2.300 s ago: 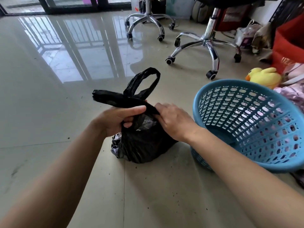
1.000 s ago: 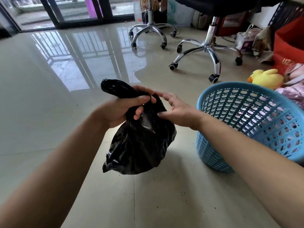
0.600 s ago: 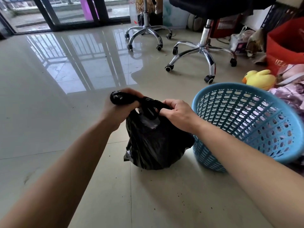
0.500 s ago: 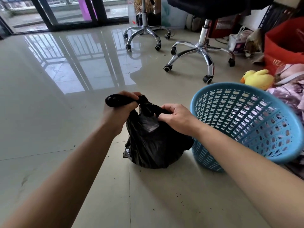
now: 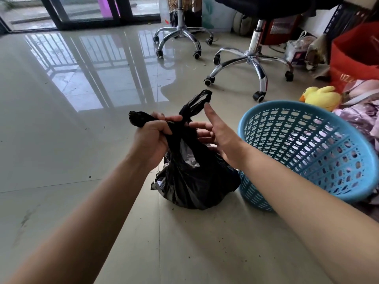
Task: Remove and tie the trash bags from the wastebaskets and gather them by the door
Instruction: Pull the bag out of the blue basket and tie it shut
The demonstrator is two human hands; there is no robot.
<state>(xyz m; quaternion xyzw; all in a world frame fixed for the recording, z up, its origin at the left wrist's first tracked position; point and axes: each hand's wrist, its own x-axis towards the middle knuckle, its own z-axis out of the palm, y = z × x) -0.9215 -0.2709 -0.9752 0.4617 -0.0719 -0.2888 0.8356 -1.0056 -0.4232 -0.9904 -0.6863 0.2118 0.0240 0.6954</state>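
A filled black trash bag (image 5: pixel 194 181) sits on the tiled floor in front of me, beside a blue perforated wastebasket (image 5: pixel 307 152) on its right. My left hand (image 5: pixel 151 138) grips one twisted handle of the bag, whose end sticks out to the left of my fist. The other handle stands up as a loop behind my right thumb. My right hand (image 5: pixel 219 136) is at the bag's neck with thumb and fingers stretched out straight; the fingertips touch the plastic near the crossing of the two handles.
Two office chairs on chrome wheeled bases (image 5: pixel 246 64) stand behind the bag. A yellow plush duck (image 5: pixel 322 97), a red bag (image 5: pixel 356 56) and cloth lie at the right. Glass sliding doors (image 5: pixel 82 13) line the far wall. Shiny tiled floor stretches to the left.
My right hand has let go of the bag's neck and spread its fingers. One handle now sticks up as a loop. My left hand keeps its grip.
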